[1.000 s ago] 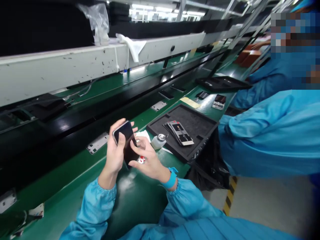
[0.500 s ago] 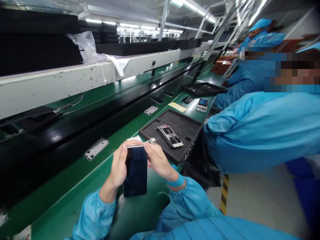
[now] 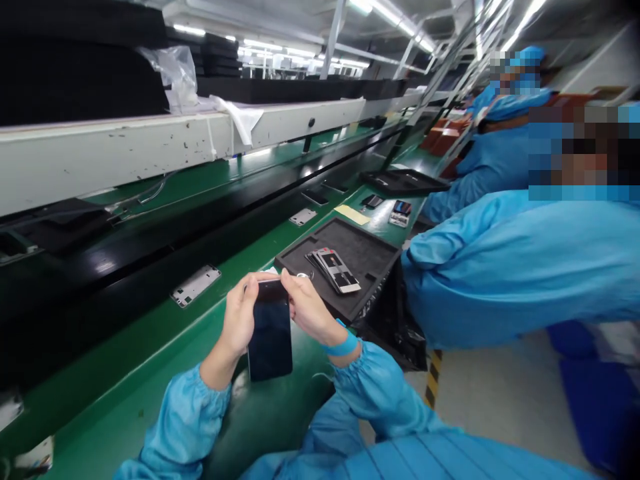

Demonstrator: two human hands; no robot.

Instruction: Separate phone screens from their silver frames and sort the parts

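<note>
A dark phone screen [image 3: 271, 337] hangs upright between my two hands above the green bench. My left hand [image 3: 239, 313] grips its upper left edge, thumb along the side. At the top right corner, my right hand [image 3: 306, 303] pinches the screen, with a blue band round that wrist. Just beyond my hands lies a black foam tray [image 3: 370, 247] with a small stack of phone panels [image 3: 337, 270] on it. A silvery phone frame [image 3: 196, 285] rests on the bench to the left.
Phone parts [image 3: 303, 217] lie along the dark conveyor strip [image 3: 125, 273]. A second black tray [image 3: 403, 180] and a yellow sheet [image 3: 352, 214] are farther off. Co-workers in blue [image 3: 505, 267] sit at the right. A white shelf beam [image 3: 160, 143] spans the upper left.
The view has shifted slightly. My hands and the screen sit a little higher, and my right thumb is now over the screen's top edge.
</note>
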